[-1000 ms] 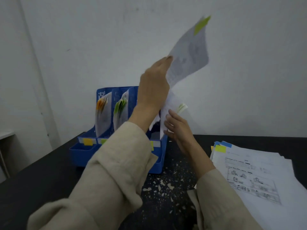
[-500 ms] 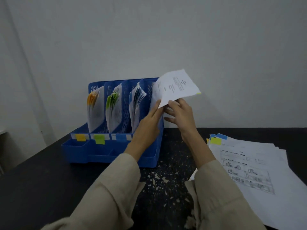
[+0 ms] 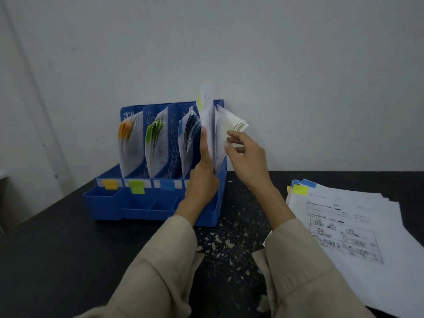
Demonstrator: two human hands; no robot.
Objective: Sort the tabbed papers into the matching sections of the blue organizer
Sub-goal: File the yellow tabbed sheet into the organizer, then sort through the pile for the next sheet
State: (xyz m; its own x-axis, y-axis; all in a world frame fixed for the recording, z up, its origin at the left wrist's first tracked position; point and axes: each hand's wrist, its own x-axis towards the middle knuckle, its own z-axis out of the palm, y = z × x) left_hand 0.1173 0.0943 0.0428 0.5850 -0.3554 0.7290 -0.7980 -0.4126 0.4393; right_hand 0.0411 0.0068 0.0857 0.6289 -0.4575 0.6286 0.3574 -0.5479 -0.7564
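left hand (image 3: 202, 180) lies flat, fingers straight, against a yellow-tabbed sheet (image 3: 207, 115) upright in the rightmost section of the blue organizer (image 3: 146, 203). right hand (image 3: 247, 154), grip released, touches papers (image 3: 231, 123) there. other sections hold orange, green, blue tabs.

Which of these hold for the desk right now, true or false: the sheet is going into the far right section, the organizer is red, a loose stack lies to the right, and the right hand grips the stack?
1. The yellow-tabbed sheet is going into the far right section. True.
2. The organizer is red. False: it is blue.
3. A loose paper stack lies on the table right of the organizer. True.
4. The right hand grips that stack. False: it is up by the organizer's rightmost papers, while the left hand steadies the sheet.
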